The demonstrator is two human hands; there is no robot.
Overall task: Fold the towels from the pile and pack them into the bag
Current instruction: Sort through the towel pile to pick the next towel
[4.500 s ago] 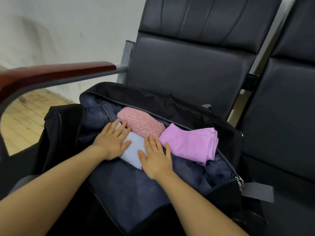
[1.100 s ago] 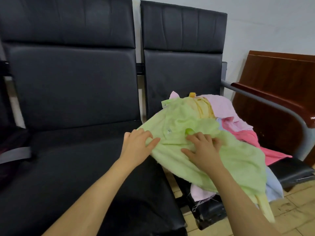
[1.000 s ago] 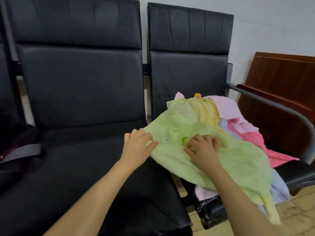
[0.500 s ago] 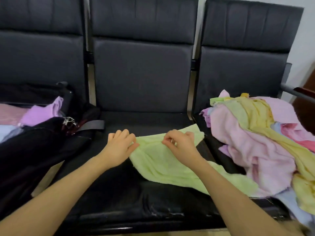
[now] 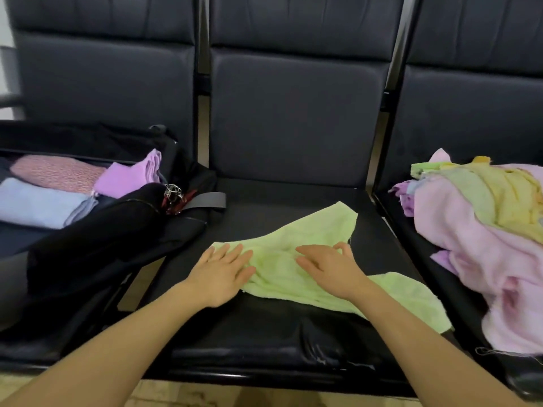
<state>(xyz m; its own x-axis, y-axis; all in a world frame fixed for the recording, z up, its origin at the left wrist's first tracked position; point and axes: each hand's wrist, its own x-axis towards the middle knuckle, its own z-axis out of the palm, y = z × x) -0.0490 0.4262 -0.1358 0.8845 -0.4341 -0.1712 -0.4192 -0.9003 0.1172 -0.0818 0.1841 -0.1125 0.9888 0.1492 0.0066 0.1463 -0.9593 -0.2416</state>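
Green towel (image 5: 296,271) lies rumpled and unfolded on the middle seat (image 5: 264,333), one corner pointing toward the backrest, another trailing off to the right front. Left hand (image 5: 221,274) flat on its left edge, fingers straight and spread, pressing it down; right hand (image 5: 329,267) on the middle of the cloth, fingers mostly relaxed, thumb and forefinger look close together near the right edge but can't tell if they pinch fabric. Black bag (image 5: 97,230) open on the left seat, already holds three folded towels: pink speckled one (image 5: 55,171), lilac one (image 5: 129,176), pale blue one (image 5: 38,202), lying side by side and touching. Pile (image 5: 482,230) on the right seat is big, pink, yellow, green and purple pieces heaped together, unfolded. Judged progress: early, three packed, green one only being spread for its first fold, most of the pile left to do, bag looks to have room toward the front
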